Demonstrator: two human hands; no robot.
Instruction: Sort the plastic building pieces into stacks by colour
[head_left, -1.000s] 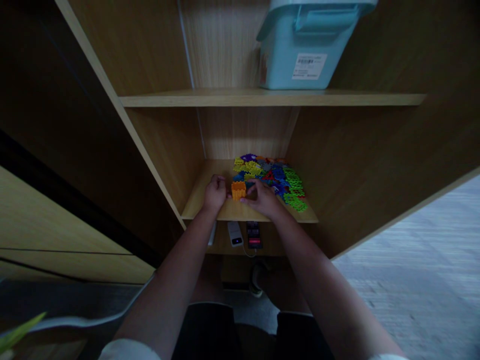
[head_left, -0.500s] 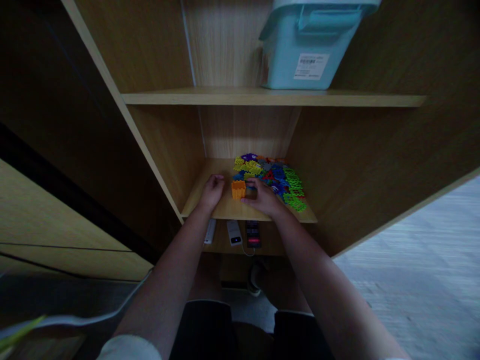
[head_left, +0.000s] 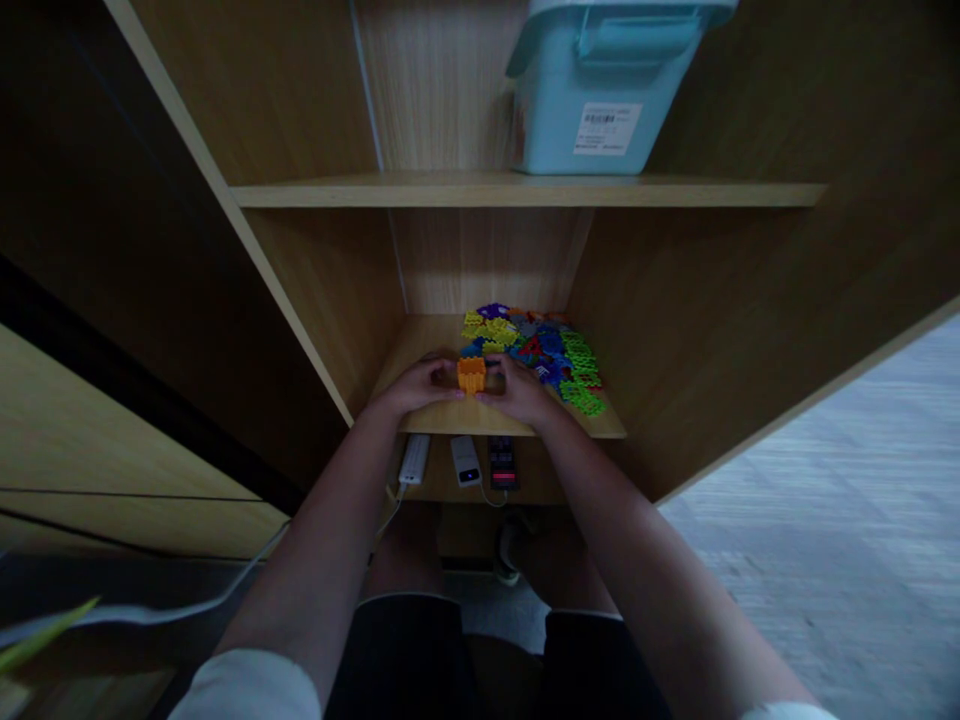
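An orange box of interlocking plastic pieces (head_left: 472, 377), its top uncovered, is between my two hands on the wooden shelf (head_left: 450, 420). My left hand (head_left: 427, 384) grips its left side with thumb and fingers. On the opposite side, my right hand (head_left: 517, 388) holds it the same way, fingertips at the far corner and thumb at the near one. Just behind and right of the box lies a pile of flat interlocking pieces, with yellow pieces (head_left: 491, 331), blue pieces (head_left: 551, 345) and green pieces (head_left: 581, 375).
Above, a light blue lidded bin (head_left: 592, 100) stands on the upper shelf (head_left: 525, 190). On the lower shelf are a white power strip (head_left: 415, 459), a white power bank (head_left: 466, 461) and a phone (head_left: 502, 464) with a cable. Cabinet side walls bound both sides.
My left hand has moved right and closed on the box's left side. The right hand stays at the box. The whole view has shifted slightly.
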